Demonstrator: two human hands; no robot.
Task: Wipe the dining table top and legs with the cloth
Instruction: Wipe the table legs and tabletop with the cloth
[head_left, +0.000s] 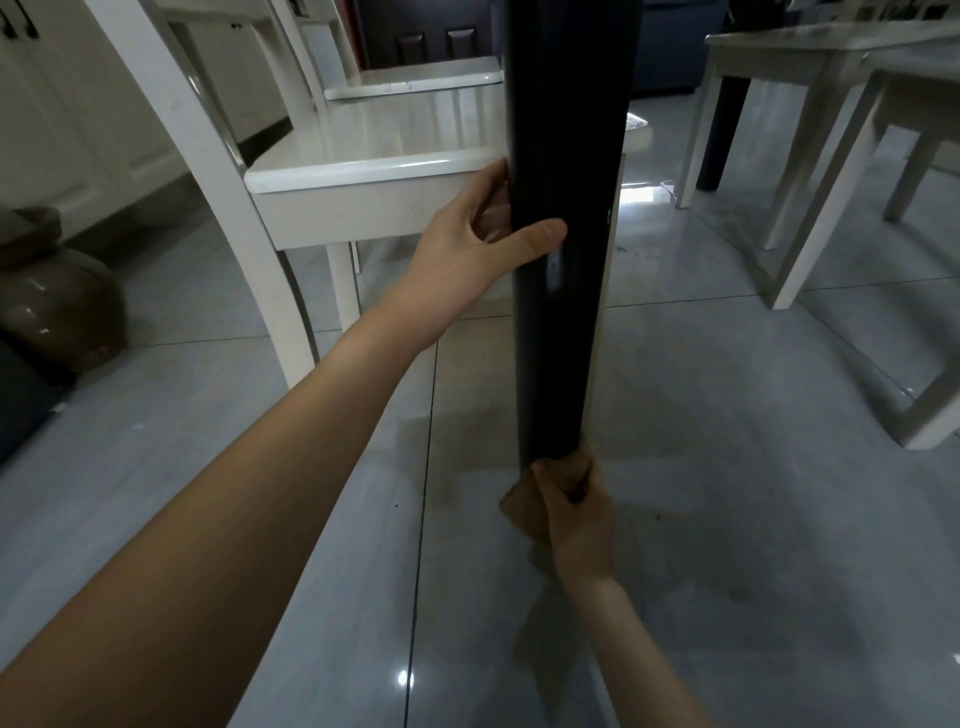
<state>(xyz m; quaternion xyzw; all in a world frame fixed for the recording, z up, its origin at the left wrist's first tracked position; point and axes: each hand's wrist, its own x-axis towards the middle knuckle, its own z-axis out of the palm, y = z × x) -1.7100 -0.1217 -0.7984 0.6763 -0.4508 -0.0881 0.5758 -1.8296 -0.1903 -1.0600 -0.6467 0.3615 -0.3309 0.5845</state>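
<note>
Two hands, both mine, on one dark table leg (561, 291) (upright, centre of view). Left hand (475, 236): wrapped round the leg at mid-height, thumb across the near face, fingers curled behind. Right hand (574, 519): low and near, fingers bunched on the brown cloth (521, 508), holding it against the foot of the leg at the grey tiled floor (753, 519). Left of the leg: white chair (363, 174), seat edge just beside my left hand. Far left: brown glazed jar (57, 306) on the floor.
</note>
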